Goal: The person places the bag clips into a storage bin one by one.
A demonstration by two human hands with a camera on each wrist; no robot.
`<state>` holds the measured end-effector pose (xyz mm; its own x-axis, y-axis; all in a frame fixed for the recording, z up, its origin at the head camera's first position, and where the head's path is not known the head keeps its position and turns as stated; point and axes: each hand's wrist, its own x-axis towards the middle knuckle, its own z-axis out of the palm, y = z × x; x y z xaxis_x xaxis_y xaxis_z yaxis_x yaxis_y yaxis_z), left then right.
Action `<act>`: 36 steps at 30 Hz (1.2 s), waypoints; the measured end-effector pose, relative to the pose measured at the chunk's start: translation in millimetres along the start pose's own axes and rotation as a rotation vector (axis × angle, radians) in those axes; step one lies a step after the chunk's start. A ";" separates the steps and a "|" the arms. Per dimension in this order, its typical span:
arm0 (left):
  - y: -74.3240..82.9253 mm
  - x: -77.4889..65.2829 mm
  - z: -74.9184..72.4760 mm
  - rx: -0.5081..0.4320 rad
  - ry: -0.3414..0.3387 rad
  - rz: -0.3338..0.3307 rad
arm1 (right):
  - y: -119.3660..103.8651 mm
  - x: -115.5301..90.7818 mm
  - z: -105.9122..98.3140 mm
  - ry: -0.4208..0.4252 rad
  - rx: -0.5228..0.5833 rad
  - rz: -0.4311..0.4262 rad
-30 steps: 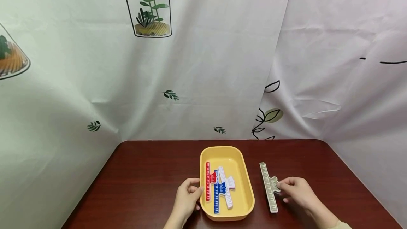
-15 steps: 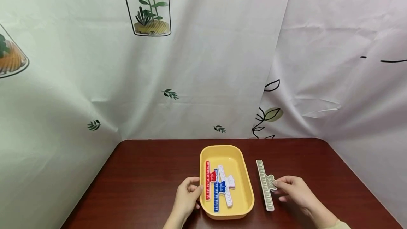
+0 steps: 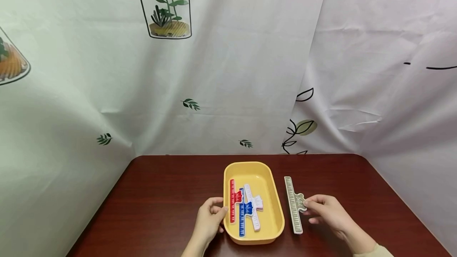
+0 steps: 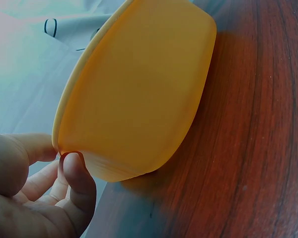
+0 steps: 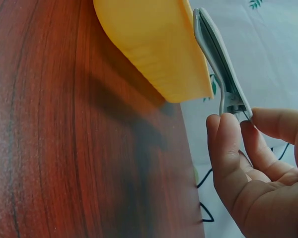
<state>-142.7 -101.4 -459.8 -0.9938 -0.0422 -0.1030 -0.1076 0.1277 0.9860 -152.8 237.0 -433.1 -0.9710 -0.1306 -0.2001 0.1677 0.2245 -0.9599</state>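
Observation:
My right hand pinches a grey-beige long-jawed clip by its handle. In the right wrist view the clip is seen edge-on, raised above the table, with thumb and fingers on its two handle plates. My left hand pinches the left rim of a yellow tray; the left wrist view shows the tray's outer wall beyond the fingers. Inside the tray lie a red clip, a blue clip and a white-pink clip, the blue one partly overlapping its neighbours.
The tray stands on a dark red-brown wooden table. A white cloth printed with plants and leaves hangs behind the table and along both sides.
My right hand has moved left with the grey-beige clip, bringing it nearer the tray. My left hand keeps its grip on the rim, and the clips in the tray have not moved.

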 end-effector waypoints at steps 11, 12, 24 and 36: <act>2.6 -1.5 -1.1 -0.007 -0.001 0.009 | -9.5 1.1 9.0 0.005 0.018 -0.029; 2.5 -1.3 -0.9 -0.007 0.000 0.010 | -10.4 1.3 9.8 0.007 0.019 -0.030; 1.8 0.8 1.2 -0.003 -0.003 0.014 | -20.5 3.9 16.6 0.007 0.024 -0.055; 3.8 -0.9 -0.6 0.007 -0.003 0.012 | -31.9 11.4 26.7 -0.046 -0.048 -0.092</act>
<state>-142.2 -101.4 -455.9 -0.9951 -0.0372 -0.0915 -0.0958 0.1355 0.9861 -164.7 202.6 -410.0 -0.9730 -0.1965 -0.1213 0.0688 0.2551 -0.9645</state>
